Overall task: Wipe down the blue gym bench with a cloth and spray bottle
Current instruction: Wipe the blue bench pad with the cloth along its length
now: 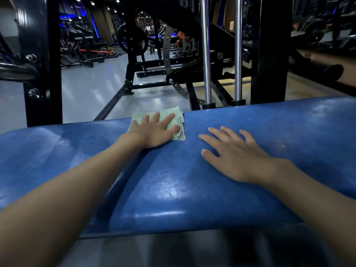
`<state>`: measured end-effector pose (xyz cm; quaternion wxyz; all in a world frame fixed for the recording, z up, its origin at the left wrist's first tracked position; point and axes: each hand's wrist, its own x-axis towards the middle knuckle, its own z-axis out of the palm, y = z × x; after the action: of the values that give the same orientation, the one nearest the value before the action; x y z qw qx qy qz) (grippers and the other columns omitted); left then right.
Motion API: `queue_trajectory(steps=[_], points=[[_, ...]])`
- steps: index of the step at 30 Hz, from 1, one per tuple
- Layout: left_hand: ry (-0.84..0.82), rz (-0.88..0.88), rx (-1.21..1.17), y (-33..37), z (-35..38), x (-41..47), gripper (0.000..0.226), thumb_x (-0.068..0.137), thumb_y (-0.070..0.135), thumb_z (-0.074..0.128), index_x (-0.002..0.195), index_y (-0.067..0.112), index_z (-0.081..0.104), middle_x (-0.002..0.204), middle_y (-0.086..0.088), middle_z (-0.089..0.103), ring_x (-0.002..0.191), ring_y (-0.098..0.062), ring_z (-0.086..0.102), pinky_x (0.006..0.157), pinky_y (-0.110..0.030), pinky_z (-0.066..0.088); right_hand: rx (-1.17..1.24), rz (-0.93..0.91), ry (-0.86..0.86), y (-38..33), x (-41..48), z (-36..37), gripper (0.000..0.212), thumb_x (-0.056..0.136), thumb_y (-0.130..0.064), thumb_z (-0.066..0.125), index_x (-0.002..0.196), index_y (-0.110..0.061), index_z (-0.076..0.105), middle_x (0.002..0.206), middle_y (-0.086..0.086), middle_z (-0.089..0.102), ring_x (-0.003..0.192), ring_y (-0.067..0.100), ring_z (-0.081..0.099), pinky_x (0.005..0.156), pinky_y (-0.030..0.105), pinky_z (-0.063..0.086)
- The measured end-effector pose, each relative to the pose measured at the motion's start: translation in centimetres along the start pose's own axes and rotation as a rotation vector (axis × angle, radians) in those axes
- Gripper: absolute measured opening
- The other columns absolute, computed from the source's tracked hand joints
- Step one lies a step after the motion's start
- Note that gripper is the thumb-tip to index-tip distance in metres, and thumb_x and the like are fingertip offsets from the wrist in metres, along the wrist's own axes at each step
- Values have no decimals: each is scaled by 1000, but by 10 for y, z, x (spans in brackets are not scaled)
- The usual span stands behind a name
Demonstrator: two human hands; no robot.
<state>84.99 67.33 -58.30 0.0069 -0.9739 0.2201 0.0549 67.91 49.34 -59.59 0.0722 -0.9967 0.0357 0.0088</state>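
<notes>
Left grip point(154, 132): fingers spread and flat, palm pressing down on the cloth; it pins the cloth rather than pinching it.
Right grip point(235, 153): fingers spread, laid flat on bare pad, holding nothing; it looks like a brace.
Cloth point(167, 112): pale green and folded, lying at the far edge of the counter point(173, 180), with its far side seeming to reach just past the rim.
Counter surface: blue padded vinyl with glossy patches; I cannot tell wet film from plain shine.
Crease point(123, 182): a dark seam runs between two pad sections, passing under the left forearm.
Risk, cloth: a push further out would likely carry it over the far edge and onto the grey floor point(92, 89), since only palm pressure keeps it in place.
Risk, crease: a flat wipe probably bridges the seam and leaves grime inside; a loose fold could catch there.
Risk, right grip: if the vinyl is damp, the bracing palm may slide, or it may mark an area already wiped.
Risk, reach: the chrome rods point(206, 54) and black frame stand just behind the far edge, so a fast outward stroke could rap the knuckles.
Containers: none in view.
Spray bottle: not visible, so its place and fill level cannot be told.
Stage, as judged: wiping the far strip, with the near pad probably left to do.
</notes>
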Motion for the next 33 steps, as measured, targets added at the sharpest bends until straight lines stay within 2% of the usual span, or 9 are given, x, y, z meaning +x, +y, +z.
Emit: queue_trajectory(steps=[2, 5, 9, 13, 17, 20, 24, 29, 33], points=[[8, 27, 12, 4, 5, -32, 69, 88, 79, 11, 152, 56, -2, 168, 3, -2, 153, -28, -1, 119, -59, 1, 12, 4, -3, 0, -1, -1, 59, 96, -60, 12, 153, -46, 7, 164, -15, -3, 150, 10, -9, 120, 51, -5], [34, 78, 22, 11, 13, -91, 78, 77, 82, 1, 150, 57, -4, 167, 4, -1, 153, -25, -1, 119, -58, 4, 22, 7, -6, -1, -1, -2, 59, 96, -60, 12, 153, -46, 6, 164, -16, -3, 150, 10, -8, 120, 50, -6], [74, 126, 64, 21, 25, -174, 82, 67, 80, -13, 145, 59, -18, 167, 4, -9, 153, -26, -6, 120, -55, 2, -3, 21, -40, -3, -3, -6, 58, 98, -60, 13, 154, -44, 8, 165, -14, -1, 151, 12, -7, 120, 52, -5], [83, 126, 56, 23, 30, -203, 76, 68, 80, -12, 140, 62, -25, 166, 5, -13, 153, -25, -10, 120, -54, -3, -10, 9, 46, -11, 2, -15, 56, 99, -57, 22, 152, -40, 23, 164, -13, 11, 151, 12, 2, 119, 56, -4], [68, 127, 16, 16, 24, -175, 79, 67, 83, -8, 144, 63, -15, 167, 7, -9, 153, -24, -5, 120, -56, 2, 72, -19, -1, -24, 5, -8, 56, 100, -56, 17, 153, -44, 13, 164, -16, 5, 150, 7, -3, 120, 52, -5], [42, 105, 0, 4, 18, -128, 72, 78, 82, 5, 146, 63, -5, 167, 7, -3, 153, -24, 0, 119, -57, 2, 33, -26, -7, -24, 6, 1, 57, 99, -59, 10, 153, -45, 9, 164, -17, -1, 150, 7, -7, 120, 51, -7], [26, 56, -6, -14, 9, -49, 62, 90, 77, 17, 148, 61, 0, 167, 6, -2, 153, -27, 0, 119, -59, 2, 22, -20, -4, -23, 6, 1, 57, 98, -59, 11, 153, -45, 10, 164, -18, -3, 150, 5, -9, 120, 51, -6], [9, -3, -57, -28, -5, 22, 67, 87, 80, 18, 149, 59, 4, 167, 4, 4, 153, -29, 3, 117, -62, 2, 12, -21, 9, -24, 6, 0, 57, 97, -59, 12, 152, -45, 10, 164, -17, -1, 150, 5, -8, 120, 51, -4], [10, -2, -23, -27, -4, 18, 67, 88, 79, 15, 150, 58, 2, 168, 2, 3, 153, -30, 3, 118, -60, 2, 7, -12, 24, -25, 6, 2, 58, 96, -59, 12, 152, -46, 10, 164, -17, 0, 150, 6, -6, 120, 51, -2]])
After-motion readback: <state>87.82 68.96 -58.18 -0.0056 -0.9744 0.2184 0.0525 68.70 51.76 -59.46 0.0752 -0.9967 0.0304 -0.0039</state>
